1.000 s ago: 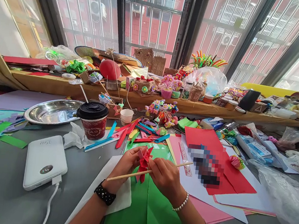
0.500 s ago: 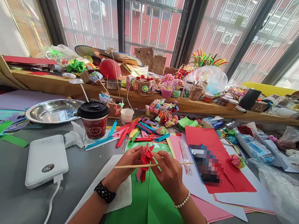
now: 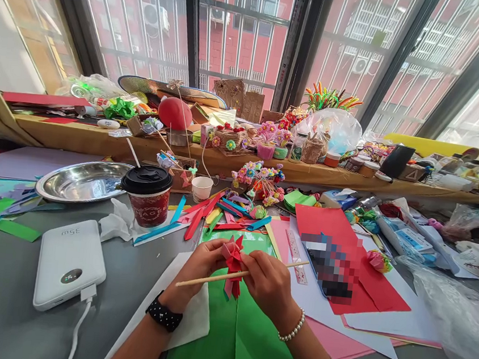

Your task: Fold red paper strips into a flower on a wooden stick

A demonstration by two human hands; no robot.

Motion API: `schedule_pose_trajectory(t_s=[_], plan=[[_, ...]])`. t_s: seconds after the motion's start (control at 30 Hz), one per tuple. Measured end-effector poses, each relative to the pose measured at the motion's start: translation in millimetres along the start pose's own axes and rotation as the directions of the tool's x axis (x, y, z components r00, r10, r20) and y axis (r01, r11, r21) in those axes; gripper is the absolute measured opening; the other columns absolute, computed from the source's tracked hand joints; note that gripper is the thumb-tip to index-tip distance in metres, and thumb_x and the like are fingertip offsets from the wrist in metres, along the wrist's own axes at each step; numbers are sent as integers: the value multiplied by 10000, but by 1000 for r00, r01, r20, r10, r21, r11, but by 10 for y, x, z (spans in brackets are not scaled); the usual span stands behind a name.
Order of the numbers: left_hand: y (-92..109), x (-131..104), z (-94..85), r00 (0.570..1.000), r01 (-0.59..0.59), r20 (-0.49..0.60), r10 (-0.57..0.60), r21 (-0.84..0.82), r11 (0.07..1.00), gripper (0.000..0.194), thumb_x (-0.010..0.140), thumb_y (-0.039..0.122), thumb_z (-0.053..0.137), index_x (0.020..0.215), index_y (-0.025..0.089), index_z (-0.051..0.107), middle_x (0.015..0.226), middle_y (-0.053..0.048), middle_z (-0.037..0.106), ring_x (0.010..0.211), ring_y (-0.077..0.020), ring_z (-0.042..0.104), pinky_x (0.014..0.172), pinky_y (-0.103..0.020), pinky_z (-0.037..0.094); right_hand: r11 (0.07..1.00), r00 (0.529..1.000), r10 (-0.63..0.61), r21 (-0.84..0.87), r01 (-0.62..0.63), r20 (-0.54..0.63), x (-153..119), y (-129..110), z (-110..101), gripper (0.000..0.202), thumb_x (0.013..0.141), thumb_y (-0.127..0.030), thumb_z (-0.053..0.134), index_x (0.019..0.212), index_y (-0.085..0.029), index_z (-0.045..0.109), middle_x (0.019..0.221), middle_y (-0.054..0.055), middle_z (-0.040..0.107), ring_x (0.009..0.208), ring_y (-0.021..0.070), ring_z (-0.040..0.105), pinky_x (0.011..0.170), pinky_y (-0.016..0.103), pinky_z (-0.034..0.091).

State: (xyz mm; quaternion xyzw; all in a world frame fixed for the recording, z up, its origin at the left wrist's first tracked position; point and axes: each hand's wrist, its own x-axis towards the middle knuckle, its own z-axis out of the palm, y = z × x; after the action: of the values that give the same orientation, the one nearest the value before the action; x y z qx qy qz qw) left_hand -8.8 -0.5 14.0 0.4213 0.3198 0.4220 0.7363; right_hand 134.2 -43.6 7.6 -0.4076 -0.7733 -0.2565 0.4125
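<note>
Over the green paper (image 3: 248, 340), my left hand (image 3: 201, 267) pinches a spiky bundle of folded red and pink paper strips (image 3: 234, 259). Some strip ends hang below it, one with a bluish-green edge. My right hand (image 3: 270, 285) is closed at the bundle's right side, its fingertips against the paper. A thin wooden stick (image 3: 207, 279) passes through the right hand's grip and slants across in front of the bundle, its left end over the left wrist. Exactly how the right fingertips grip the paper is hidden.
Loose coloured paper strips (image 3: 201, 215) lie beyond the hands. To the left are a lidded cup (image 3: 147, 204), a metal dish (image 3: 50, 188) and a white power bank (image 3: 71, 259) with a cable. A phone (image 3: 328, 269) rests on red paper (image 3: 382, 291) at right.
The stick's left end has dipped slightly and moved left. My right fingers are drawn closer together against the paper. The whole view has shifted a little.
</note>
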Motion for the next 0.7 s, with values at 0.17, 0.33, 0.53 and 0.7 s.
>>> schedule_pose_trajectory(t_s=[0.17, 0.33, 0.53, 0.7], plan=[[12, -11, 20, 999, 15, 32, -14, -3, 1000, 138, 638, 230, 652, 605, 118, 579, 558, 15, 554, 507, -74, 502, 517, -180, 410, 999, 1000, 0, 33, 0, 11, 18, 23, -29, 169, 831, -167, 435, 794, -135, 597, 636, 36, 590, 560, 113, 531, 497, 220, 405], [-9, 8, 3, 999, 24, 29, -23, -16, 1000, 142, 653, 250, 643, 629, 117, 600, 583, -5, 582, 504, -74, 499, 495, -170, 378, 991, 997, 71, 108, -74, 36, 25, 59, -27, 159, 823, -170, 442, 862, -154, 596, 712, 44, 605, 635, 122, 559, 543, 225, 444], [-1, 15, 12, 999, 23, 34, -22, -43, 999, 118, 624, 246, 667, 635, 132, 635, 559, 7, 588, 516, -81, 499, 513, -180, 368, 978, 992, 125, 167, -128, 28, 8, 52, 3, 169, 825, -183, 447, 882, -151, 604, 710, 47, 598, 642, 125, 560, 554, 228, 456], [3, 2, 48, 999, 22, 28, -21, -37, 999, 121, 626, 249, 665, 617, 131, 642, 580, 3, 601, 518, -71, 497, 509, -169, 372, 957, 978, 206, 211, -198, -16, -8, 18, 18, 167, 824, -184, 452, 825, -138, 612, 687, 51, 583, 616, 127, 556, 547, 232, 457]])
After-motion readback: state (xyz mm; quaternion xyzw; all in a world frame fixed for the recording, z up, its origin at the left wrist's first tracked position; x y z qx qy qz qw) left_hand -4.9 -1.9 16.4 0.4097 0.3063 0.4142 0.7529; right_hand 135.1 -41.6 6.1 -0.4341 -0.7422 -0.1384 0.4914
